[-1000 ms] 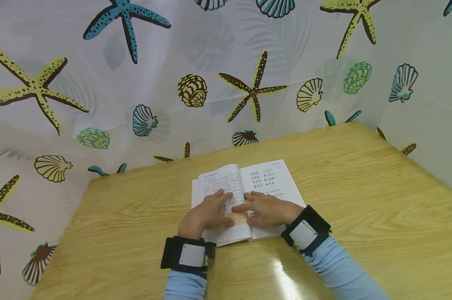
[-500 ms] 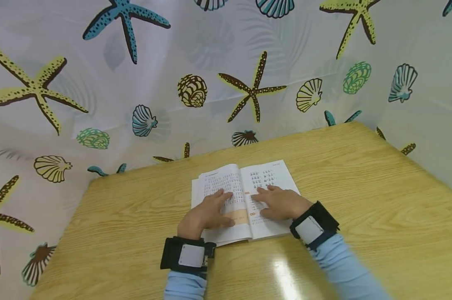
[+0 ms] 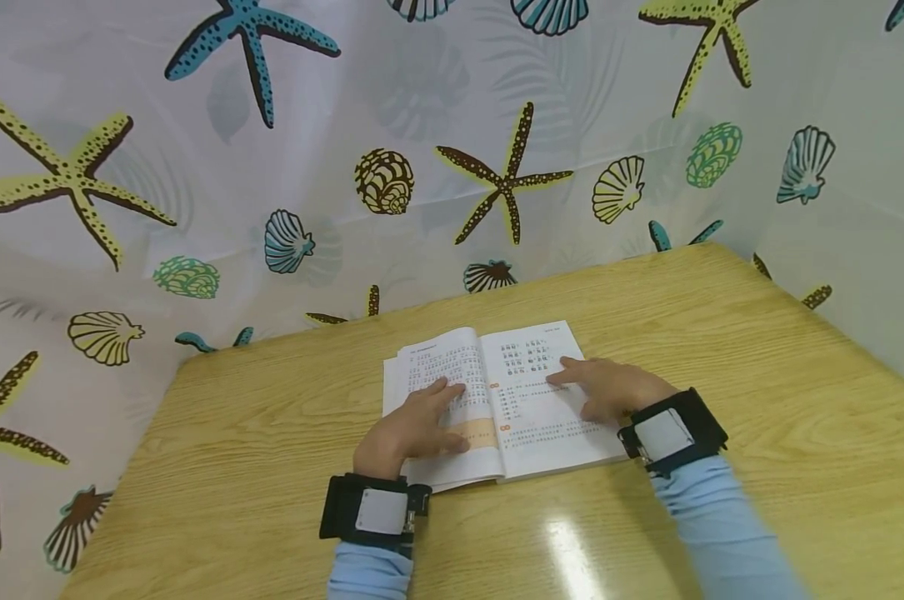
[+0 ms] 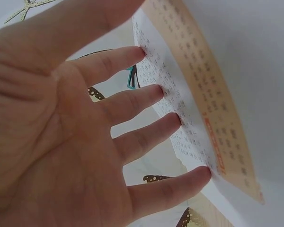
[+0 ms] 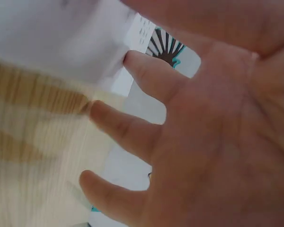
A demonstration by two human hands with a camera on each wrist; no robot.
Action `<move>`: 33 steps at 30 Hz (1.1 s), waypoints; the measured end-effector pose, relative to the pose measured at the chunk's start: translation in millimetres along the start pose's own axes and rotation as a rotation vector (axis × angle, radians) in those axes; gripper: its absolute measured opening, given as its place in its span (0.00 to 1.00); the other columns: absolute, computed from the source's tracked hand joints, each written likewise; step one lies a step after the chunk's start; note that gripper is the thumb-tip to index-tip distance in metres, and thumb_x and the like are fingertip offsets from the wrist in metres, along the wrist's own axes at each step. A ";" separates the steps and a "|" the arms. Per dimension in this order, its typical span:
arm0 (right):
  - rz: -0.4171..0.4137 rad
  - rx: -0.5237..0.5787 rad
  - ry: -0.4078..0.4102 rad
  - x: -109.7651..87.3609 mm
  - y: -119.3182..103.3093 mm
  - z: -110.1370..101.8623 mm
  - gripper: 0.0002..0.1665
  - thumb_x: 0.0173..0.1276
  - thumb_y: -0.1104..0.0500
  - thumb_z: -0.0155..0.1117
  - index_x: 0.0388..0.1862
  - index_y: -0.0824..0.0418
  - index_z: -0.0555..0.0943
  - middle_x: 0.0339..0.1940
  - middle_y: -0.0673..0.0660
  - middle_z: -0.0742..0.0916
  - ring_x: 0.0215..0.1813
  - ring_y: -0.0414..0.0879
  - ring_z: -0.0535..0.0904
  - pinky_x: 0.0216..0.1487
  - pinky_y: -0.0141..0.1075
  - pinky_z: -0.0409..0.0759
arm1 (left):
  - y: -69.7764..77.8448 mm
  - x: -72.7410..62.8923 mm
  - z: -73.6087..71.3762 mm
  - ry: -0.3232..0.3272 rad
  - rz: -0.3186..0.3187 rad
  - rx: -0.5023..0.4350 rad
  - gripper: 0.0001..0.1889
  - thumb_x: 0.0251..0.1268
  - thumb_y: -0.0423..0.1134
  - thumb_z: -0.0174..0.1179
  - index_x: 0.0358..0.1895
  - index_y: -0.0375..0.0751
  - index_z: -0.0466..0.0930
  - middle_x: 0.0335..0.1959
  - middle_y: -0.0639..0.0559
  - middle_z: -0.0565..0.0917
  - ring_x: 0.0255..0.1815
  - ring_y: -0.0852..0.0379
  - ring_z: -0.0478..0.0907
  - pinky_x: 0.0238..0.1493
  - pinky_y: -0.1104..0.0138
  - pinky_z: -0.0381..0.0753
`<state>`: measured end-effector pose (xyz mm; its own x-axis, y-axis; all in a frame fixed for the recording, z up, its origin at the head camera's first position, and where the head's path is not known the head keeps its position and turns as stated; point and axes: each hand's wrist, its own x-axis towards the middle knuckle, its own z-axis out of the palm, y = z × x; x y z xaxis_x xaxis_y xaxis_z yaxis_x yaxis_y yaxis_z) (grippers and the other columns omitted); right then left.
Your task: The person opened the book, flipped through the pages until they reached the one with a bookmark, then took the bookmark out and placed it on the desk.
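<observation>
An open book (image 3: 537,446) lies on the wooden table, with printed text on both pages and an orange band low on its left page. My left hand (image 3: 414,425) rests on that left page with fingers spread. In the left wrist view the fingertips (image 4: 173,120) touch the text above the orange band (image 4: 203,90). My right hand (image 3: 612,387) is at the right edge of the right page, its fingers extended. The right wrist view has one fingertip (image 5: 130,59) at the page (image 5: 61,42), while other fingers extend past its edge over the wood. Neither hand grips anything.
The wooden table (image 3: 272,417) surrounds the book on all sides. Behind it and to the sides hangs a white cloth (image 3: 422,83) printed with starfish and shells. Each wrist wears a black strap (image 3: 672,433) with a pale plate.
My right hand has slid from the book's middle fold across the right page to its right edge, uncovering the text there. The left hand and the book have stayed in place.
</observation>
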<state>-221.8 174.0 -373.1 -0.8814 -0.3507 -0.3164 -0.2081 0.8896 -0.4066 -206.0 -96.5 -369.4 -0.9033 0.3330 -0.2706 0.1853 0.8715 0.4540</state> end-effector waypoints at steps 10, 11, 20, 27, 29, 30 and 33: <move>-0.002 0.052 -0.008 -2.0 6.8 -4.5 0.38 0.61 0.75 0.68 0.72 0.64 0.73 0.80 0.71 0.60 0.77 0.72 0.55 0.58 0.49 0.71 | -1.4 1.9 0.8 -0.002 0.009 -0.004 0.41 0.59 0.40 0.74 0.77 0.44 0.67 0.80 0.42 0.58 0.79 0.36 0.52 0.72 0.40 0.60; 0.000 0.049 -0.009 -2.0 6.5 -4.5 0.38 0.62 0.75 0.68 0.73 0.64 0.73 0.80 0.71 0.60 0.77 0.72 0.55 0.58 0.49 0.71 | -1.4 2.0 1.0 -0.002 0.006 -0.006 0.41 0.59 0.40 0.74 0.77 0.45 0.67 0.80 0.42 0.58 0.80 0.36 0.52 0.72 0.40 0.60; 0.020 0.041 0.009 0.3 7.9 -3.2 0.42 0.60 0.73 0.70 0.75 0.67 0.69 0.79 0.74 0.58 0.76 0.75 0.54 0.68 0.58 0.68 | -1.4 2.3 2.1 0.002 -0.006 -0.009 0.41 0.59 0.41 0.75 0.76 0.46 0.67 0.80 0.43 0.58 0.79 0.36 0.52 0.71 0.39 0.61; 0.124 0.019 0.028 -0.7 10.6 -4.8 0.49 0.62 0.65 0.74 0.74 0.81 0.57 0.78 0.79 0.54 0.76 0.77 0.49 0.73 0.65 0.54 | -0.7 2.9 1.3 -0.004 0.000 -0.015 0.42 0.58 0.40 0.75 0.77 0.45 0.67 0.80 0.42 0.58 0.80 0.36 0.52 0.71 0.39 0.61; 0.130 0.018 0.027 -1.2 10.2 -4.9 0.48 0.63 0.65 0.74 0.73 0.82 0.59 0.77 0.80 0.55 0.76 0.76 0.51 0.73 0.64 0.56 | -0.5 3.0 1.2 -0.004 0.001 -0.015 0.42 0.58 0.40 0.75 0.77 0.45 0.67 0.80 0.42 0.58 0.80 0.36 0.52 0.71 0.39 0.61; 0.129 0.015 0.026 -1.3 9.9 -5.0 0.47 0.63 0.65 0.74 0.72 0.82 0.59 0.77 0.80 0.55 0.76 0.76 0.52 0.74 0.63 0.56 | -0.4 2.8 1.1 -0.005 -0.002 -0.014 0.42 0.58 0.41 0.75 0.77 0.45 0.67 0.81 0.42 0.58 0.80 0.36 0.52 0.71 0.39 0.61; 0.125 0.005 0.028 -1.7 7.9 -5.3 0.46 0.62 0.65 0.74 0.71 0.83 0.61 0.76 0.80 0.57 0.76 0.75 0.54 0.74 0.61 0.57 | 0.0 2.3 1.2 -0.006 -0.009 -0.011 0.42 0.59 0.41 0.75 0.77 0.45 0.67 0.81 0.43 0.58 0.80 0.36 0.52 0.71 0.39 0.61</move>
<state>-224.1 183.2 -371.2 -0.9117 -0.2293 -0.3409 -0.0940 0.9242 -0.3702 -207.6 -95.3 -371.0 -0.9025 0.3271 -0.2801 0.1725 0.8705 0.4610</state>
